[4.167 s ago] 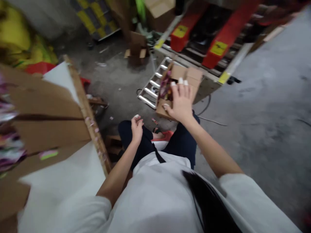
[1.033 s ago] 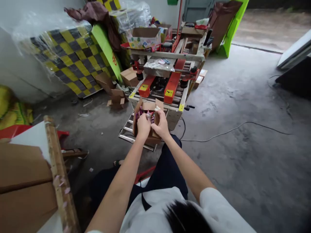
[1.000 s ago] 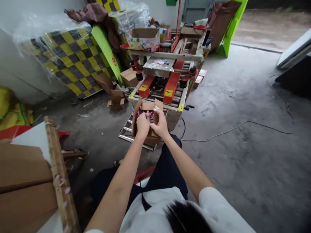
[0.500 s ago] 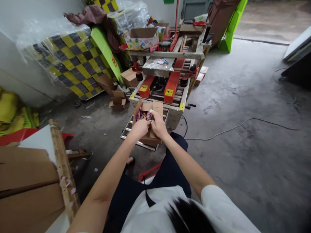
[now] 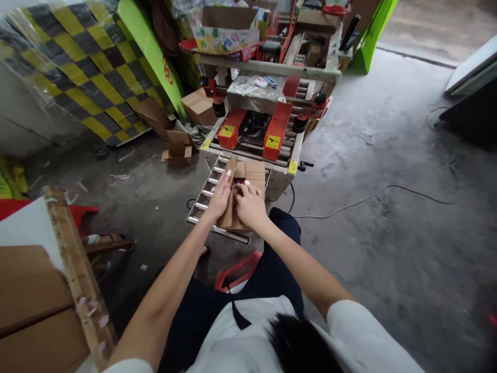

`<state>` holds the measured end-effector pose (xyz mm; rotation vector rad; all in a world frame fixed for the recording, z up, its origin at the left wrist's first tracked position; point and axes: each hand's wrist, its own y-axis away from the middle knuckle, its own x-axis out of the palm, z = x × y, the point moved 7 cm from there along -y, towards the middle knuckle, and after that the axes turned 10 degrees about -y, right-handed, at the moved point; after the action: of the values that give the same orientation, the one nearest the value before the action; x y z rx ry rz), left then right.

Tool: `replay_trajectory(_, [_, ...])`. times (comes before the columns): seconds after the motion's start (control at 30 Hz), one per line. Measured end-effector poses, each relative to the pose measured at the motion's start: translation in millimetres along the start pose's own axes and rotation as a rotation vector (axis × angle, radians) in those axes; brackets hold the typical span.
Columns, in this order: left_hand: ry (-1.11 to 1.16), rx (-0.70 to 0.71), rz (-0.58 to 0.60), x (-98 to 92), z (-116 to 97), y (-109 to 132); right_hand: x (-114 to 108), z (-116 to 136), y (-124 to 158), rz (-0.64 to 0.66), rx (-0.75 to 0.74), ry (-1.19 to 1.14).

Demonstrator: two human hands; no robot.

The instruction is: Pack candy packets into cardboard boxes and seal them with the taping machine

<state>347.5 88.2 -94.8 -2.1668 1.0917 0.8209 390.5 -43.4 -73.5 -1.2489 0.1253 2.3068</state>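
A small cardboard carton (image 5: 255, 170) with its flaps up sits on a short roller conveyor (image 5: 201, 206). Against the carton's left flap (image 5: 232, 165) lies my left hand (image 5: 220, 198), its fingers stretched out flat and tilting the flap inward. My right hand (image 5: 251, 205) is over the carton's opening, fingers bent and somewhat apart, touching the small dark pink packets (image 5: 239, 181) inside. Most of the packets are hidden by that hand and the flap. I see nothing gripped in either hand.
Beyond the carton stands a carton-sealing machine with red guides (image 5: 278, 130) and side rollers. An opened carton (image 5: 179, 148) lies on the floor to its left. Stacked cardboard (image 5: 34, 290) is at the lower left; a cable (image 5: 365, 195) crosses the floor on the right.
My left hand has moved from the packets to the left flap, which now leans inward. My right hand has shifted slightly down over the opening. The view has tilted downward.
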Motion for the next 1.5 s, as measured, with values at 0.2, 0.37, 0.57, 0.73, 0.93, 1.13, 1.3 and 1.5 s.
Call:
replay_trajectory(0.2, [-0.233,0.118,0.047,13.5,-21.1,9.1,-8.2,-11.7,-2.4,-0.232,0.102,-0.163])
replay_trajectory(0.37, [-0.488,0.068,0.089,14.6,-39.2,14.3,-13.3,-30.6,1.8,-0.351,-0.082,-0.576])
replay_trajectory(0.57, [-0.637,-0.066,0.109,18.4,-51.7,24.8,0.9,-21.4,48.4,-0.126,-0.061,-0.204])
replay_trajectory(0.73, [-0.484,0.013,0.122,21.8,-35.9,-3.3,8.9,-15.8,55.6,0.035,-0.114,0.088])
replay_trajectory(0.93, [-0.011,0.057,0.041,19.3,-6.5,-33.6,-3.3,-37.9,-9.2,0.089,-0.114,0.149])
replay_trajectory(1.13, [0.361,-0.426,-0.250,17.0,32.3,75.3,-27.6,-67.9,-122.5,-0.029,0.036,0.140])
replay_trajectory(1.3, [0.506,-0.727,-0.219,11.0,54.1,229.7,-55.5,-83.0,-173.1,-0.133,0.127,0.065])
replay_trajectory(1.5, [0.346,-0.923,-0.429,-38.6,30.3,371.4,41.0,12.7,-59.5,0.074,-0.118,-0.066])
